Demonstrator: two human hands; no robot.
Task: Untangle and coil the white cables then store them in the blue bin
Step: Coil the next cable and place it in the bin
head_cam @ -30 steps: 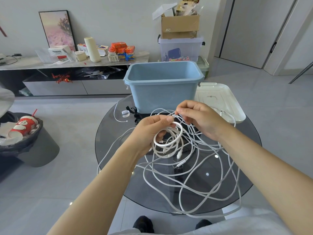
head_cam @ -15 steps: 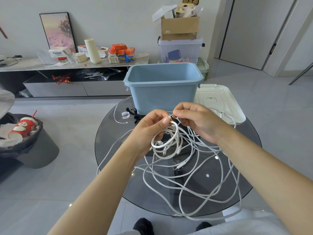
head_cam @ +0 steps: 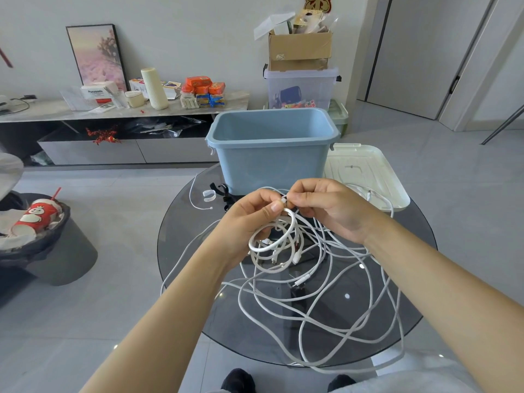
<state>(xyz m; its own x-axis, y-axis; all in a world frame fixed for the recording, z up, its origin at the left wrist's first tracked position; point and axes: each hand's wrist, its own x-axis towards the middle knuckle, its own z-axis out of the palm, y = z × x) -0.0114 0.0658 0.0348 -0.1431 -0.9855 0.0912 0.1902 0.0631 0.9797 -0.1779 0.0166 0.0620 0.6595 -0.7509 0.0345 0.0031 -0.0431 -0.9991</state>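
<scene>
step: coiling one lead | left hand [head_cam: 249, 219] grips small coil [head_cam: 273, 241] above worktop [head_cam: 181, 251] | right hand [head_cam: 326, 208] pinches plug end at the coil top | white cables [head_cam: 320, 302] tangled below, blue bin [head_cam: 272, 148] behind | tip: tuck end through, keep loops pinched

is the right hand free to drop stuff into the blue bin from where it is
Probably not yet: the bin stands open just behind, nothing between, but the right hand pinches a cable end at the coil the left hand holds.
</scene>
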